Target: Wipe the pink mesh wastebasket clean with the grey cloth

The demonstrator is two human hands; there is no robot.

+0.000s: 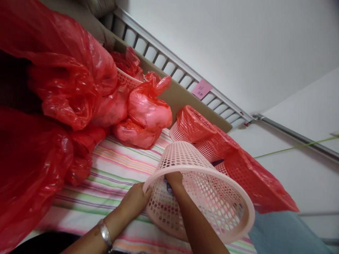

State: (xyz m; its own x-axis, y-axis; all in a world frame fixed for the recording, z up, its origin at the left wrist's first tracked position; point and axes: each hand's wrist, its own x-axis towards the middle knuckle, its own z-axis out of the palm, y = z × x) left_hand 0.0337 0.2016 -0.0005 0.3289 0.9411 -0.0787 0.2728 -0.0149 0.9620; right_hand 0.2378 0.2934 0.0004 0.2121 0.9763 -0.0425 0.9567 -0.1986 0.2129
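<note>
A pale pink perforated plastic basket lies tipped on its side on the bed, its wide mouth facing me. My left hand, with a silver bangle on the wrist, is closed on the left side of the basket's rim. Reaching through the mouth, my right hand is inside against the upper left wall. A crumpled purple-blue patterned cloth shows at that hand, which seems closed on it; the fingertips are hidden.
Stuffed red plastic bags crowd the left. Behind the basket, more pink baskets lie partly covered by red plastic. A striped sheet covers the bed. A slatted rail with a pink note runs along the wall.
</note>
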